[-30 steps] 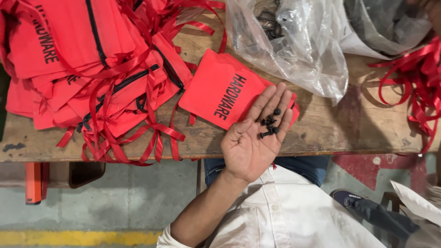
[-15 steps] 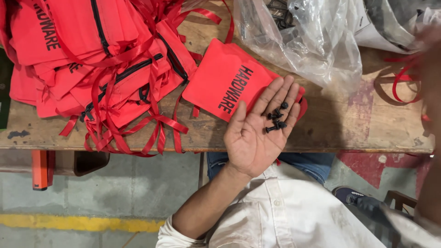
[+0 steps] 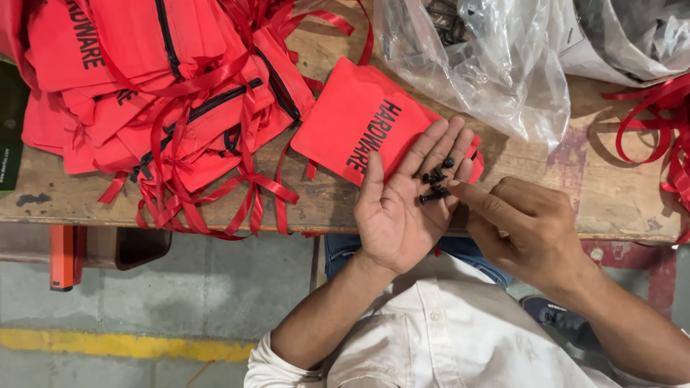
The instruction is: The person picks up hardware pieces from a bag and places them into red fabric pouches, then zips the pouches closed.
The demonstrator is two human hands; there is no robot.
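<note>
My left hand (image 3: 402, 205) lies palm up over the front edge of the wooden bench, fingers spread, with several small black screws (image 3: 434, 183) resting on the fingers. My right hand (image 3: 528, 226) is beside it, mostly curled, its forefinger stretched out and touching the screws. Under my left fingers lies a flat red fabric pouch (image 3: 359, 129) with black lettering.
A heap of red zip pouches with red ribbons (image 3: 172, 108) fills the bench's left part. Clear plastic bags (image 3: 489, 65) holding dark hardware sit at the back, another bag (image 3: 632, 36) at far right. Loose red ribbons (image 3: 661, 136) trail at the right edge. Wooden bench (image 3: 611, 194).
My right hand has come into view from the right and its forefinger now reaches the screws on my left palm. The left hand has stayed in place, palm up.
</note>
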